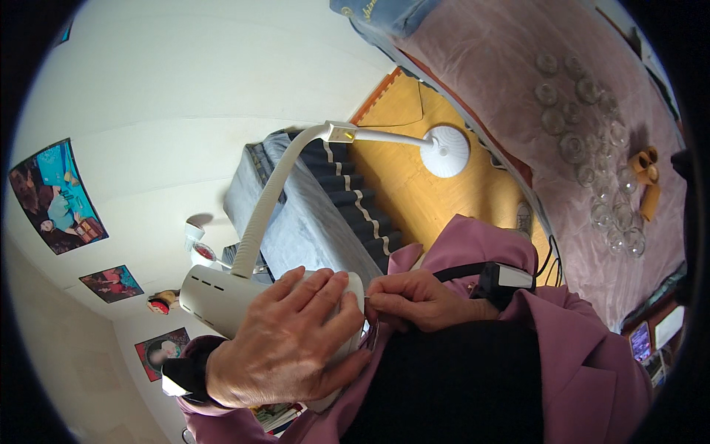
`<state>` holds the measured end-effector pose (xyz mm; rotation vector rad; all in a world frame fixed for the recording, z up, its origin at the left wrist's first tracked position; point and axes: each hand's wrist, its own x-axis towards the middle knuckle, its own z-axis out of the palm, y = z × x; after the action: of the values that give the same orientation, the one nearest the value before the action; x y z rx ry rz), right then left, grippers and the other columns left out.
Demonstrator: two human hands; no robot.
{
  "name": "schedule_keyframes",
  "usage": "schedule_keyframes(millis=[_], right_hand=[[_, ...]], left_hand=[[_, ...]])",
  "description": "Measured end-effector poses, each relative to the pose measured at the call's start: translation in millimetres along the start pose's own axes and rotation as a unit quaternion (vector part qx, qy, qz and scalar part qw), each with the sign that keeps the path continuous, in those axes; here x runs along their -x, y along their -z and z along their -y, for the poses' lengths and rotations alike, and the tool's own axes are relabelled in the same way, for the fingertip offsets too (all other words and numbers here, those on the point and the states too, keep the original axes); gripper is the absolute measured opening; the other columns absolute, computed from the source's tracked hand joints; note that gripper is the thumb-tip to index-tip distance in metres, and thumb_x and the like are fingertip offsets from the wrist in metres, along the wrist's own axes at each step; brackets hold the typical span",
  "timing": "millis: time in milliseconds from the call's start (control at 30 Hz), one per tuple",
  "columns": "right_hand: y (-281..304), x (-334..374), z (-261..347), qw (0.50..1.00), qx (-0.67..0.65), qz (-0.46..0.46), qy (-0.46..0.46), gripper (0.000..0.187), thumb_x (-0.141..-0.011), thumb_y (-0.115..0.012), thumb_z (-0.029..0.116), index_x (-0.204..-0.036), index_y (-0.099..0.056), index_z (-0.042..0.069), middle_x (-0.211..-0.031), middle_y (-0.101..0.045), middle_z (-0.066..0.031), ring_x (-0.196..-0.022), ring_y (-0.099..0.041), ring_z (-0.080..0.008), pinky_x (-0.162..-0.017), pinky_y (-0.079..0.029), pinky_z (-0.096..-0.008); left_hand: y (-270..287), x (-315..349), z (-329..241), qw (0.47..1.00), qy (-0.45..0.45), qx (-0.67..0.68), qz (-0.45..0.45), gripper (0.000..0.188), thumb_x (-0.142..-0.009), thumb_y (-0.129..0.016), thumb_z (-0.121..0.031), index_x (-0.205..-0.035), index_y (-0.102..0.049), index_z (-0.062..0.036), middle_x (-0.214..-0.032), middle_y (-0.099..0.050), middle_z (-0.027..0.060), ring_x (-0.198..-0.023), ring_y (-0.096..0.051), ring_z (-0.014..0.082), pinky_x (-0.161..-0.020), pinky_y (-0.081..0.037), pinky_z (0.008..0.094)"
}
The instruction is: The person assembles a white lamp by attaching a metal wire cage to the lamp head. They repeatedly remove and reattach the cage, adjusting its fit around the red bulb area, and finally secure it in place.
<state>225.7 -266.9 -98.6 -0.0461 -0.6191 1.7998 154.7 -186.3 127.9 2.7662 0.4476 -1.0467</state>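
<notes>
My left hand is spread over the white head of a floor lamp, gripping its casing with the fingers across the top and the thumb at the near side. Beside its fingertips, my right hand is closed in a pinch at the edge of the lamp head. Only a thin pale bit shows at those fingertips; what it belongs to is hidden. From the head, a white bending arm runs through a small box-shaped joint to a round ribbed base on the floor.
A bed with a grey-blue cover and dark ruffled skirt stands beyond the lamp. On the pink-covered bed at right lie several clear glass cups and brown cylinders. Posters hang on the left wall. Cables hang by the right bed's edge.
</notes>
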Motion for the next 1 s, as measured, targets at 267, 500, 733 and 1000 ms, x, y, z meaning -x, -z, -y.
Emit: schedule_keyframes(millis=[267, 500, 733, 1000], right_hand=[[5.0, -5.6, -4.7, 1.0, 0.012, -0.001, -0.003, 0.026, -0.109, -0.048, 0.025, -0.106, -0.062, 0.004, -0.083, -0.06, 0.0006, -0.063, -0.053, -0.0049, -0.056, -0.043, -0.0208], [5.1, -7.9, 2.4, 0.993, 0.113, -0.033, 0.02, 0.026, -0.108, -0.05, 0.022, -0.104, -0.064, 0.001, -0.085, -0.064, -0.0028, -0.072, -0.06, -0.0078, -0.064, -0.05, -0.0241], [-4.3, -23.0, 20.1, 0.994, 0.083, -0.061, 0.019, 0.026, -0.109, -0.049, 0.019, -0.103, -0.064, -0.002, -0.087, -0.065, -0.0038, -0.075, -0.061, -0.0086, -0.071, -0.051, -0.0242], [-3.5, -36.7, 18.2, 0.974, 0.181, -0.097, 0.1, 0.027, -0.109, -0.05, 0.021, -0.101, -0.063, -0.002, -0.088, -0.064, -0.0036, -0.075, -0.063, -0.0097, -0.072, -0.054, -0.0249]], left_hand=[[-0.1, -3.1, 2.3, 1.0, -0.012, 0.0, -0.018, 0.055, -0.077, -0.08, -0.033, -0.113, -0.062, 0.0051, -0.121, -0.065, 0.027, -0.113, -0.066, 0.0419, -0.1, -0.051, 0.0519], [2.1, -6.0, 6.6, 0.997, 0.009, 0.042, -0.059, 0.058, -0.079, -0.08, -0.035, -0.115, -0.062, 0.006, -0.12, -0.066, 0.0264, -0.115, -0.066, 0.04, -0.101, -0.05, 0.0511], [-7.6, 68.5, -12.7, 0.912, 0.133, -0.03, -0.388, 0.054, -0.089, -0.071, -0.051, -0.105, -0.069, 0.0009, -0.1, -0.074, 0.0183, -0.099, -0.072, 0.0367, -0.088, -0.057, 0.0492], [-162.7, 103.2, -60.6, 0.684, 0.284, 0.009, -0.672, 0.043, -0.086, -0.067, -0.026, -0.111, -0.064, 0.009, -0.107, -0.067, 0.0241, -0.099, -0.065, 0.0343, -0.081, -0.055, 0.0423]])
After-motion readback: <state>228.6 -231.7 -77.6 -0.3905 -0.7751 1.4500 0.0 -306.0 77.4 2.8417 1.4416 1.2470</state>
